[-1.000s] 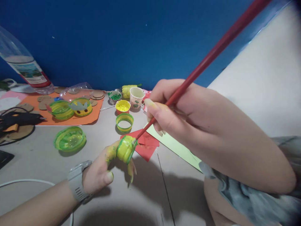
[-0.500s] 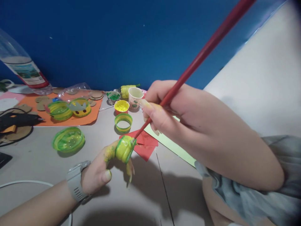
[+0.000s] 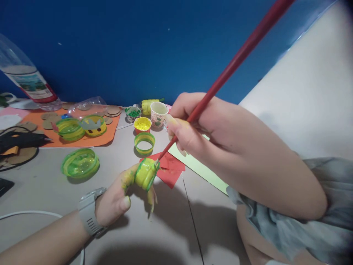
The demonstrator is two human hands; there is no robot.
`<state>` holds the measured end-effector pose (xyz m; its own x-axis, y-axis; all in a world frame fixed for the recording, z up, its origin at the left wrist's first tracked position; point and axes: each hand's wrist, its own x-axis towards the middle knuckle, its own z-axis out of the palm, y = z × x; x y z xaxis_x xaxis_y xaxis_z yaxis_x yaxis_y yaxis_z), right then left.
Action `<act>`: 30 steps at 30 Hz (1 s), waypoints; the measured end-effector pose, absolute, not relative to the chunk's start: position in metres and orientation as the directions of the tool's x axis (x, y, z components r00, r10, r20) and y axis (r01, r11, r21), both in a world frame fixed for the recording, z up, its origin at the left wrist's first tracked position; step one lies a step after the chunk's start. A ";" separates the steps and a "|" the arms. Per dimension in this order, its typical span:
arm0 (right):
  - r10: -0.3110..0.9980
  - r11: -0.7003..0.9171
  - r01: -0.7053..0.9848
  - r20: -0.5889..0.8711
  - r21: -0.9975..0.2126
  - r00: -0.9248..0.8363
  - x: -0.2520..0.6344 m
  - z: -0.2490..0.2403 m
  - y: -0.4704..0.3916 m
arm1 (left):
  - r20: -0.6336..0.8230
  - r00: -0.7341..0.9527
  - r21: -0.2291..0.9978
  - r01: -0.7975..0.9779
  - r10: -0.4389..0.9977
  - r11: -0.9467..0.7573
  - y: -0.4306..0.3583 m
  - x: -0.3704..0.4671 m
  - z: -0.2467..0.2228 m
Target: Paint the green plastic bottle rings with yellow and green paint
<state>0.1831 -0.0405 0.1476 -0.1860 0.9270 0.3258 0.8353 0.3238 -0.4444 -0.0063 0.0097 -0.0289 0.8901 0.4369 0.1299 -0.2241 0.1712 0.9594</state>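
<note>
The left hand (image 3: 114, 206) is loosely open, with its fingers passed through a yellow-green painted piece (image 3: 143, 176) that sits around them above the floor (image 3: 124, 239), left of a red paper (image 3: 173, 177). The thumb stands apart from the piece. The right hand (image 3: 204, 136) is closed in a pinch on a red paintbrush (image 3: 213, 90), whose tip touches the piece near its green right rim.

Behind the piece, a striped green-and-yellow ring (image 3: 145, 151) lies on the floor. Beyond it, toward the floor's far edge at the blue wall (image 3: 110, 48), stand a yellow paint cup (image 3: 142, 125), a green paint cup (image 3: 133, 113) and a taller paper cup (image 3: 159, 117). A pale green sheet (image 3: 202, 170) lies partly under the right hand in view. To the left are a green dish (image 3: 79, 166) and, farther back, an orange sheet (image 3: 110, 133) bearing two decorated bands (image 3: 93, 131); a bottle (image 3: 34, 86) stands near the far left corner.
</note>
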 end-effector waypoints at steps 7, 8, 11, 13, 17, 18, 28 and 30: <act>0.930 0.322 0.836 0.316 -0.444 -0.190 0.183 0.148 -0.040 | 0.151 0.880 0.956 -0.246 0.451 0.161 0.009 -0.004 -0.027; 0.930 0.326 0.833 0.312 -0.447 -0.196 0.182 0.148 -0.040 | 0.152 0.879 0.954 -0.250 0.452 0.164 0.009 -0.004 -0.027; 0.933 0.316 0.831 0.310 -0.459 -0.184 0.182 0.148 -0.040 | 0.147 0.880 0.952 -0.250 0.452 0.176 0.009 -0.004 -0.027; 0.934 0.310 0.832 0.310 -0.460 -0.177 0.183 0.148 -0.040 | 0.140 0.881 0.954 -0.242 0.451 0.175 0.009 -0.004 -0.026; 0.929 0.322 0.825 0.321 -0.464 -0.182 0.185 0.147 -0.039 | 0.147 0.880 0.954 -0.246 0.451 0.169 0.009 -0.005 -0.025; 0.930 0.321 0.825 0.322 -0.466 -0.179 0.185 0.147 -0.039 | 0.152 0.880 0.953 -0.252 0.450 0.170 0.008 -0.005 -0.025; 0.928 0.311 0.840 0.334 -0.445 -0.167 0.182 0.147 -0.040 | 0.146 0.884 0.958 -0.238 0.445 0.158 0.008 -0.005 -0.025; 0.927 0.317 0.837 0.333 -0.447 -0.174 0.182 0.147 -0.039 | 0.143 0.885 0.959 -0.234 0.443 0.157 0.007 -0.005 -0.025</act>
<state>0.1824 -0.0395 0.1466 -0.1737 0.9270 0.3325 0.8367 0.3170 -0.4467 -0.0053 0.0075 -0.0246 0.8849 0.4434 0.1429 -0.2339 0.1574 0.9594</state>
